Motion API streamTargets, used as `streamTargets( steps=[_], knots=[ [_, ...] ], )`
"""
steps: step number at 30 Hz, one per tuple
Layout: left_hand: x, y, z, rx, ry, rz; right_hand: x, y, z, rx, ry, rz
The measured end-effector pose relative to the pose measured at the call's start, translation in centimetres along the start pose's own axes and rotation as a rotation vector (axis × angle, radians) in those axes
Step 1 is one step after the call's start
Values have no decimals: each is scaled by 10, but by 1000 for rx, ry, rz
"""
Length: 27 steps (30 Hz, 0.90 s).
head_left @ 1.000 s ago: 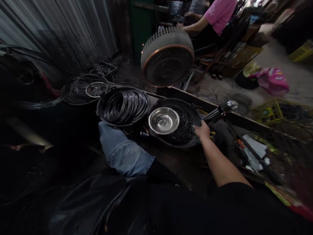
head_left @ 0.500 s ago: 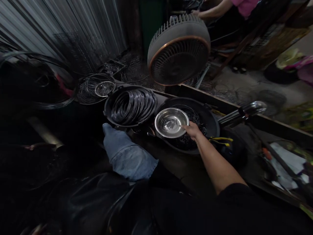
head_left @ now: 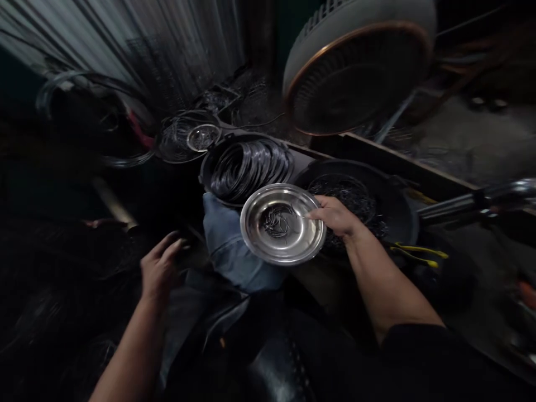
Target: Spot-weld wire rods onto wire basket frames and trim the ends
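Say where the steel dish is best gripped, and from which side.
Probably its flat rim, pinched from the right, where the right hand holds it. The steel dish is shallow and wide, and its wire bits lie loose in the middle.

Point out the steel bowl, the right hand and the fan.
steel bowl (head_left: 268, 245), head view, bare inner wall near its front rim.
right hand (head_left: 335, 215), head view, back of the hand.
fan (head_left: 360, 78), head view, front grille.

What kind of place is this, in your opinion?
Probably a small wire workshop. There are coils of black wire in a pan, the right hand holds a steel bowl of wire bits, and a corrugated metal wall stands behind.
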<state>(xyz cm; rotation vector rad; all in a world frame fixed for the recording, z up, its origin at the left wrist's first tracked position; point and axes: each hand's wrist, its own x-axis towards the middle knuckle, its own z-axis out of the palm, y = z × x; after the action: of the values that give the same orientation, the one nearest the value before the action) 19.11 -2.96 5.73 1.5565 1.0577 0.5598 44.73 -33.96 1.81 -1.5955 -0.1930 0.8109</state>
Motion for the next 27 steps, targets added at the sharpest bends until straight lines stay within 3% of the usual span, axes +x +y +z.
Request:
streamTargets(
  steps=[2,4,7,9,13,16,20,23,27],
  knots=[
    [-6,10,26,-170,-192,-72,4,-21,29,-56,-173,-55],
    [-13,18,40,-183,-380,-174,7,-38,58,-122,-330,-93],
    [-21,17,31,33,-472,-221,6,-51,94,-144,-471,-160],
    [-25,6,10,62,-384,-259,5,-50,106,-82,-436,-176],
    [-38,-30,-41,-132,91,-323,4,-29,110,-3,-240,-96],
    [-51,-59,-64,-202,301,-341,8,-1,105,-15,-143,-8],
    [-65,-93,-79,-251,448,-358,13,31,91,-93,-65,75],
    [-80,-113,-81,-307,486,-386,10,43,88,-160,3,92],
    [-103,-128,-75,-373,447,-443,-9,42,123,-194,25,8]
  ],
)
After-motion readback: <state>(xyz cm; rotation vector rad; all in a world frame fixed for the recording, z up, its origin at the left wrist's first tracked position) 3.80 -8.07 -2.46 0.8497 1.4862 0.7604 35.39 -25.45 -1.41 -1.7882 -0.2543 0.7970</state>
